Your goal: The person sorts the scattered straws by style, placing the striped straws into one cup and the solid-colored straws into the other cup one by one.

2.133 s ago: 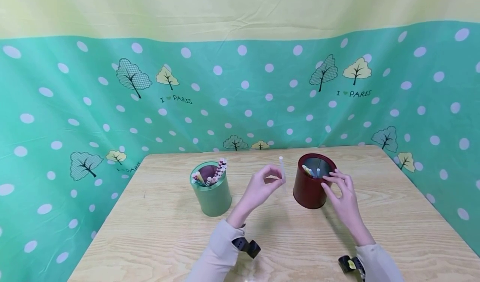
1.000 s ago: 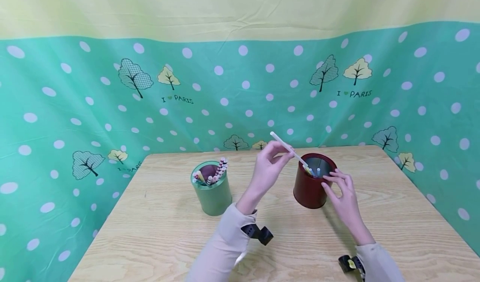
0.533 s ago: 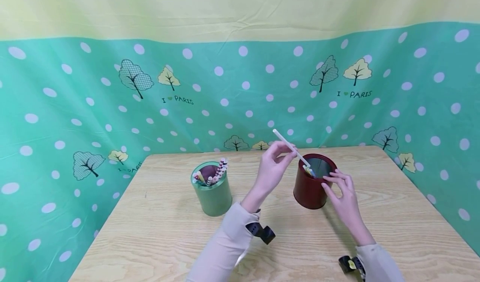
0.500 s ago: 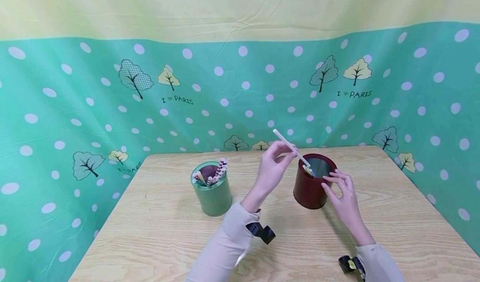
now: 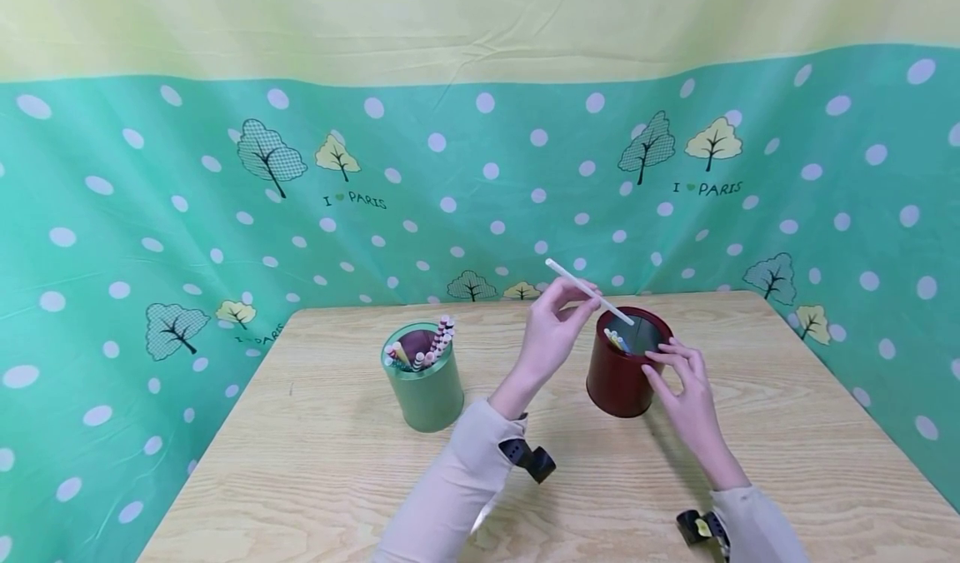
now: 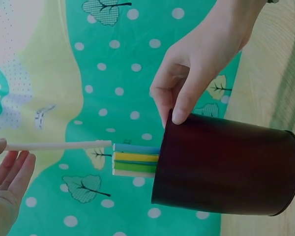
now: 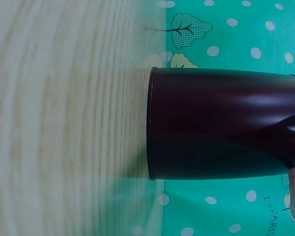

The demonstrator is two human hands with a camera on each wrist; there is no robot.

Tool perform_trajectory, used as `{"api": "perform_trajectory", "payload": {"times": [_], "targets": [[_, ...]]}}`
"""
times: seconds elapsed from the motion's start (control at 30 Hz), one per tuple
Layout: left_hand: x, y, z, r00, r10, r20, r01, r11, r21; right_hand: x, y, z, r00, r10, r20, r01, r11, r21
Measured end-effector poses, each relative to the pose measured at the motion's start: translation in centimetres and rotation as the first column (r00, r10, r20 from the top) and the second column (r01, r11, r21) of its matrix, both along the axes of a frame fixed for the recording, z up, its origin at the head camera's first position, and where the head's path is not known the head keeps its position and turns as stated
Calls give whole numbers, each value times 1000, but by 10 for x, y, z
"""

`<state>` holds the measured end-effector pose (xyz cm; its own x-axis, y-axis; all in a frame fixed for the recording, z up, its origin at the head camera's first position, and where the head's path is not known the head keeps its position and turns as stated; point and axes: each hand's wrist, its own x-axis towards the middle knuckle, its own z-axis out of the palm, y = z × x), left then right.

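A thin white straw (image 5: 572,275) slants down to the right, pinched between thumb and fingers of my left hand (image 5: 546,338). In the head view its lower end overlaps the mouth of a dark red canister (image 5: 618,388). My right hand (image 5: 692,401) holds that canister by the near right of its rim. Several plain straws (image 6: 135,160) in blue, yellow, green and white stick out of the canister in the left wrist view, the white straw's end close by their tips. The right wrist view shows the canister's side (image 7: 221,123) and its base on the table.
To the left on the wooden table (image 5: 315,480) stands a green canister (image 5: 427,396) with several striped and coloured straws (image 5: 438,342) in it. Behind the table hangs a green and yellow curtain (image 5: 517,171) with dots and trees.
The white straw has gone from upright to slanted, and my left hand has carried it right to the red canister. Its lower end has shifted further right across the mouth. My right hand stays put.
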<state>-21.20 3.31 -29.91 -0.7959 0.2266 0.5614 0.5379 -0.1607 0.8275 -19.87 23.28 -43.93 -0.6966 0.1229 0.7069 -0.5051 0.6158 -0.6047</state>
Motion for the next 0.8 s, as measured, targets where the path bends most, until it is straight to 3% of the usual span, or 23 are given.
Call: {"api": "perform_trajectory", "payload": {"times": [0.3,0.8], "targets": [[-6,5,-7,1000,4,5,-4,996,-92,0,0,-1,1000,4,-16,-4,1000,3],[-11,11,-22,998,-3,-57,-8,981,-194,-1,0,0,999,12,-43,-12,1000,12]]}}
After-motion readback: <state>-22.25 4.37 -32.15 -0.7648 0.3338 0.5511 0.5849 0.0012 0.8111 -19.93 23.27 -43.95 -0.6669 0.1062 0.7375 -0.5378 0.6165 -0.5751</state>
